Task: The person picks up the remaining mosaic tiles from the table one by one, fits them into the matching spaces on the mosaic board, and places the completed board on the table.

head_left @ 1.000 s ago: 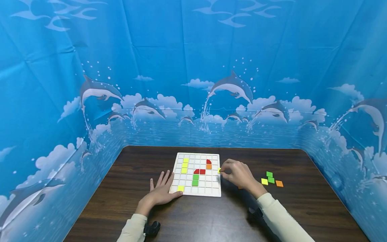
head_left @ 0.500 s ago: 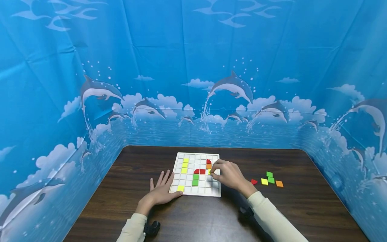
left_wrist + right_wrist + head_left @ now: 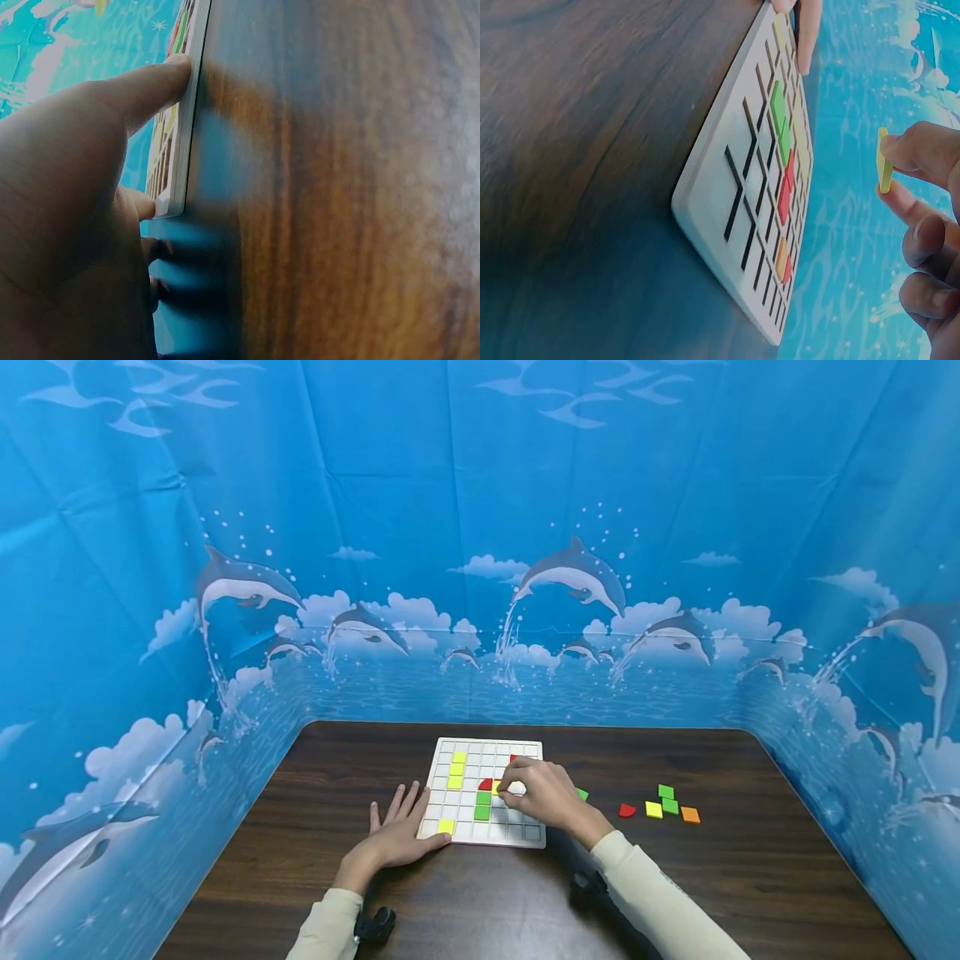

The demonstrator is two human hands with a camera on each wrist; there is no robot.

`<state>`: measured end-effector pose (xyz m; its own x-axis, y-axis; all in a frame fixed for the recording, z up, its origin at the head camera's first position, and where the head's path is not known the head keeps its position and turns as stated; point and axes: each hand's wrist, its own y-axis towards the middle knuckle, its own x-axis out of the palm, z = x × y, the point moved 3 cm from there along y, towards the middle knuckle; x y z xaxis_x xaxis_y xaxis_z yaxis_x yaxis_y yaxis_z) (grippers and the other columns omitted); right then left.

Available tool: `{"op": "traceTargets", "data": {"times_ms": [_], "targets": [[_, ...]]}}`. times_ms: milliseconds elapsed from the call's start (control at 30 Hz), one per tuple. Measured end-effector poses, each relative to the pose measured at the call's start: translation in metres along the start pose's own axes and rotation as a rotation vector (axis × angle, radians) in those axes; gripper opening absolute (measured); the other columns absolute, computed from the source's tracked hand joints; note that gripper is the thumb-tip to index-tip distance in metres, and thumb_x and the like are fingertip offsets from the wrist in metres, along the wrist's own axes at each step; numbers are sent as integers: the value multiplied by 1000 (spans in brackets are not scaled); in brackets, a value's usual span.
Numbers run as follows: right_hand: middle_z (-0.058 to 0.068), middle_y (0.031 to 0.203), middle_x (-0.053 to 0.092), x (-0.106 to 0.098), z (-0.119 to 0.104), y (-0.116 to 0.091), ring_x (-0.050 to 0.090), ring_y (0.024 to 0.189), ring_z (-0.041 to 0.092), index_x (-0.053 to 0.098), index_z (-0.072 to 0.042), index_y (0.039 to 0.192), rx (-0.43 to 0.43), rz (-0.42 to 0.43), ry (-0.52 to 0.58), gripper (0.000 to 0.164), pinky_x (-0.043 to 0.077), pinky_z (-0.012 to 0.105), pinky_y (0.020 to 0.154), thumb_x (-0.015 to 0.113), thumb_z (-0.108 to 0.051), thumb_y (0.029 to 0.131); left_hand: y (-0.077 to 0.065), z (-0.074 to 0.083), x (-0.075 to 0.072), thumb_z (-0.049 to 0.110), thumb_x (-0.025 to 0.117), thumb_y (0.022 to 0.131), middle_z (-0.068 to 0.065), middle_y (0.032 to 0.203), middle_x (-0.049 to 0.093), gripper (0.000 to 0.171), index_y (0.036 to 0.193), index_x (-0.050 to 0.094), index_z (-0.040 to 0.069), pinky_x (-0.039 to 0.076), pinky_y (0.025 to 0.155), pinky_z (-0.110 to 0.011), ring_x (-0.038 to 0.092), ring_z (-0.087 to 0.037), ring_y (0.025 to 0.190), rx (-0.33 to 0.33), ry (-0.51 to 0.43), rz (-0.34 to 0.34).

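Observation:
A white grid board (image 3: 517, 837) lies on the table, with yellow, green, red and orange pieces in some of its cells. My right hand (image 3: 549, 795) is over the board, pinching a yellow square tile (image 3: 885, 160) between thumb and index finger. In the right wrist view that tile stands edge-on, apart from the board. My left hand (image 3: 395, 838) rests at the board's near left corner with fingers spread, the thumb on its front edge by a yellow tile (image 3: 446, 827). The right hand hides part of the red and orange pieces in the head view.
Right of the board lie a red piece (image 3: 627, 811), a yellow tile (image 3: 654, 810), two green tiles (image 3: 670, 806) and an orange tile (image 3: 690, 815). Another green tile (image 3: 582, 794) peeks out beside the right hand. A blue dolphin-print curtain (image 3: 465, 527) surrounds the dark wooden table (image 3: 480, 910).
My right hand has moved left across the board with the yellow tile. A red piece and a green tile on the table have come into view behind it. The left hand stays put.

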<state>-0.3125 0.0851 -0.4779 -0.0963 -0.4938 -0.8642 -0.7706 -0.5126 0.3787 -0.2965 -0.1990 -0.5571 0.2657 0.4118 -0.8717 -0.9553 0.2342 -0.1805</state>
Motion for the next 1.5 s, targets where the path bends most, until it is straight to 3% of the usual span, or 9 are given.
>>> {"op": "traceTargets", "data": {"times_ms": [167,333,633,933,1167,1500], "targets": [[-6,106,78,6,-5,6,76,92,17,86,-23,95,-14,-18,5,5,49,23,62,84,-27,93,0,-2,3,88,54,88,-12,181,7,116,173,20,17,-15,121,-79,-3,-39,168,2,-4,11],[-7,106,78,11,-11,11,75,92,14,86,-25,96,-15,-30,8,5,52,23,67,83,-28,94,-6,6,-4,84,59,89,-16,181,10,114,172,23,14,-17,120,-80,-2,-41,167,8,-23,1],[-7,105,77,18,-20,21,71,87,8,86,-23,96,-37,-46,23,7,49,19,63,82,-28,95,-8,8,-6,82,59,90,-18,180,10,113,172,23,13,-17,119,-81,-2,-43,167,22,-40,11],[-6,107,79,29,-27,31,77,92,15,86,-22,96,-42,-44,49,6,54,22,64,82,-27,95,-10,10,-9,79,61,91,-18,180,11,111,171,23,12,-17,118,-81,-2,-43,167,35,-26,17],[-6,109,79,38,-31,39,76,101,14,87,-21,97,-22,-73,63,8,57,25,72,82,-27,95,-2,0,-1,84,57,90,-17,180,9,114,172,22,14,-17,117,-83,-2,-43,167,42,-14,27],[-6,110,80,56,-29,49,75,108,12,87,-22,98,11,-90,45,7,56,24,72,82,-26,95,3,-6,4,88,53,89,-11,182,5,115,173,18,18,-15,121,-79,-4,-37,168,16,22,11]]}}
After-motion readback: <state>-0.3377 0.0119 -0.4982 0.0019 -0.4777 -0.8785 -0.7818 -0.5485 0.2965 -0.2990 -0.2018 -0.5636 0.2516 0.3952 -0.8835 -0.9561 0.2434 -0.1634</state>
